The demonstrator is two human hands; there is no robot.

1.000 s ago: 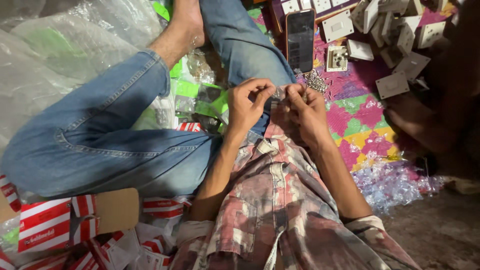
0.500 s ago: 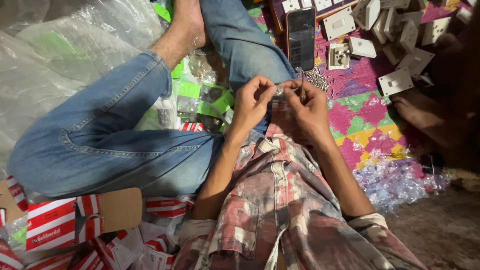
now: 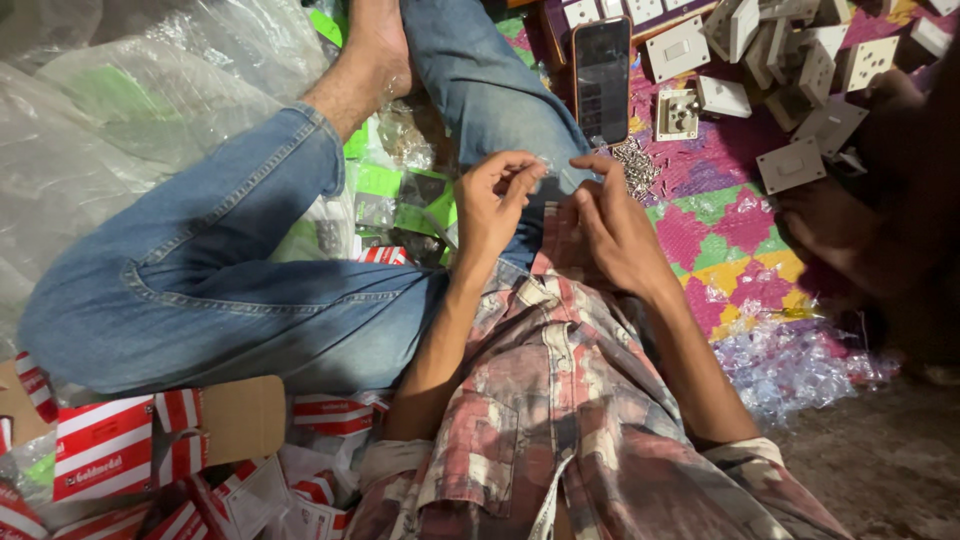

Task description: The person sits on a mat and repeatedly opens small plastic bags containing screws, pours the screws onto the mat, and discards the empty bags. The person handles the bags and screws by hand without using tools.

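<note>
Patchwork mat (image 3: 735, 240) strewn with white switch plates (image 3: 790, 165), phone (image 3: 601, 66), both hands' fingers (image 3: 520, 185) pinching something tiny

A dark-screened phone (image 3: 601, 67) lies upright at the top centre on the patterned mat. Red-and-white flat cartons (image 3: 105, 448) pile at the lower left, beside a brown cardboard flap (image 3: 243, 420). Clear plastic bags (image 3: 120, 110) with green inserts fill the upper left.

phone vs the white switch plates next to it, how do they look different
The phone is dark, glossy and flat, lying alone by the knee. The switch plates are white, squarish and boxier, heaped at varied tilts. Both rest on the patterned mat.
</note>
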